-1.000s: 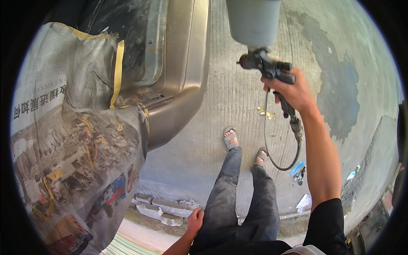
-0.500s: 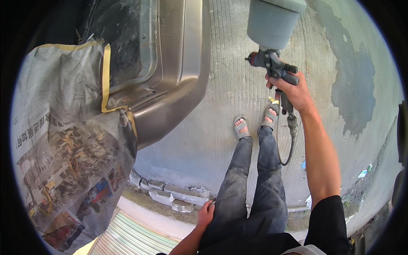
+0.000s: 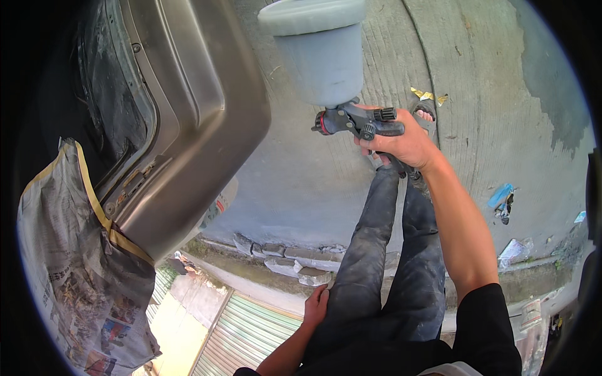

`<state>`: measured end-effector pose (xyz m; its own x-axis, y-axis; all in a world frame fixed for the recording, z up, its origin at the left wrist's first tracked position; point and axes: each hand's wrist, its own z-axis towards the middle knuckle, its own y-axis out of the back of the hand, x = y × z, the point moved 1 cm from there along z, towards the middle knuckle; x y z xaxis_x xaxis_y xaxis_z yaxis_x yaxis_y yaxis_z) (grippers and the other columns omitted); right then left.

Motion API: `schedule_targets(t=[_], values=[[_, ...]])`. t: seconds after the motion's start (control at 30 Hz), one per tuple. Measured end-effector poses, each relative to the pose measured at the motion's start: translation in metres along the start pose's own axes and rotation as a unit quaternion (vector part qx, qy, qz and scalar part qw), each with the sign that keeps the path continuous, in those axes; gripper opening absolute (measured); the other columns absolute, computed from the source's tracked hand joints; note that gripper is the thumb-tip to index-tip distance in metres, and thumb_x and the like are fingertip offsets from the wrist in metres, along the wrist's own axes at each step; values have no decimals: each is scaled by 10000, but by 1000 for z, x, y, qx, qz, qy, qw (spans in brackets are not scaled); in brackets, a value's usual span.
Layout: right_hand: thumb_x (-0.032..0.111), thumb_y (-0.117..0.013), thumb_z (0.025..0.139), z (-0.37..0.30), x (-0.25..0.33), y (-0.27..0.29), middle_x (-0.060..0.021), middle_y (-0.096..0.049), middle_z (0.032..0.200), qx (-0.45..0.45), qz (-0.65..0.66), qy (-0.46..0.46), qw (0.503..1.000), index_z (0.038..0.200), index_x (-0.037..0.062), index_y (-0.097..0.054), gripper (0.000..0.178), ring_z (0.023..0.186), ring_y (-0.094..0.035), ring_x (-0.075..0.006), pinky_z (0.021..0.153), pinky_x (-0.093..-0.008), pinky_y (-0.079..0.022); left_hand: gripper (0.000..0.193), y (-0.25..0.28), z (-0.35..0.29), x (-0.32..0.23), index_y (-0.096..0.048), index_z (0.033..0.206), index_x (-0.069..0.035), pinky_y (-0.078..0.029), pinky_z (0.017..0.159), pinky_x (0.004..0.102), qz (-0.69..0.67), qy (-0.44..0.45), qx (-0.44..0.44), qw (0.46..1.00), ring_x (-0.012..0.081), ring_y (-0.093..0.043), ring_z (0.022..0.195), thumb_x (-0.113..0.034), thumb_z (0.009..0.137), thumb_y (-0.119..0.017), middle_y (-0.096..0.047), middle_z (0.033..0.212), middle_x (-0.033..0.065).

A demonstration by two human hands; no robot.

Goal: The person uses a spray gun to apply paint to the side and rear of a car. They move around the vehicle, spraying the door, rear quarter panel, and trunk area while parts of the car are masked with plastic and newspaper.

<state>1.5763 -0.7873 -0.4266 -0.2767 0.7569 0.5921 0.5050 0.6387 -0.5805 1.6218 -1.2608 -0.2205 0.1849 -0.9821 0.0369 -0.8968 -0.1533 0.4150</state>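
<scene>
My right hand (image 3: 404, 141) is wrapped round the grip of a dark spray gun (image 3: 345, 119). A pale grey paint cup with a lid (image 3: 323, 62) sits on top of the gun. Its nozzle, ringed in red, points left toward a bronze-coloured vehicle body panel (image 3: 219, 135), with a gap between them. Low beside my left thigh hangs my left hand (image 3: 315, 305), its fingers curled in; a tiny pale bit shows at the fingertips, too small to name. Printed newspaper (image 3: 88, 269) covers the lower left, edged with yellow masking tape (image 3: 91, 188) along the panel.
Broken concrete blocks (image 3: 295, 260) lie along the ground behind my legs. A dark hose (image 3: 426, 50) runs over the grooved concrete. Blue and dark litter (image 3: 503, 200) lies at the right. A ribbed pale shutter (image 3: 251, 332) stands at the lower edge.
In the picture, the spray gun and my right hand have shifted left and down, closer to the panel. The view has turned, and my feet now stand differently. My left hand stays by my thigh.
</scene>
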Motion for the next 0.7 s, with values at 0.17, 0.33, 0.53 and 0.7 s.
schedule_targets(t=[0.17, 0.33, 0.53, 0.7], values=[[153, -700, 802, 18, -25, 15, -45, -681, 858, -27, -40, 26, 998, 1402, 55, -569, 623, 685, -593, -78, 489, -238, -461, 371, 4, 8, 2, -619, 1300, -58, -502, 938, 358, 19, 14, 4, 1000, 276, -675, 1074, -289, 1020, -545, -704, 1132, 196], [160, -690, 750, 41, -50, 31, 2, -637, 741, -35, 2, 16, 999, 1344, 158, -650, 596, 602, -535, -71, 496, -255, -458, 389, 9, 13, 7, -603, 1314, -38, -501, 942, 345, 57, 63, 7, 996, 259, -674, 1074, -288, 1020, -550, -711, 1126, 181], [170, -675, 723, 37, -69, 38, 0, -665, 742, 58, -30, 24, 998, 1335, 203, -660, 614, 609, -559, -75, 475, -245, -442, 361, 11, 19, 5, -601, 1315, -37, -505, 914, 305, 24, 67, 24, 997, 170, -654, 999, -254, 1033, -539, -725, 1076, 129], [260, -710, 749, 114, -20, 63, -7, -652, 707, 2, -53, 134, 990, 1194, 156, -718, 457, 574, -554, -92, 477, -242, -439, 358, 14, 15, -4, -594, 1318, -39, -504, 922, 308, 33, 91, 9, 995, 177, -663, 1005, -250, 1036, -527, -731, 1081, 117]])
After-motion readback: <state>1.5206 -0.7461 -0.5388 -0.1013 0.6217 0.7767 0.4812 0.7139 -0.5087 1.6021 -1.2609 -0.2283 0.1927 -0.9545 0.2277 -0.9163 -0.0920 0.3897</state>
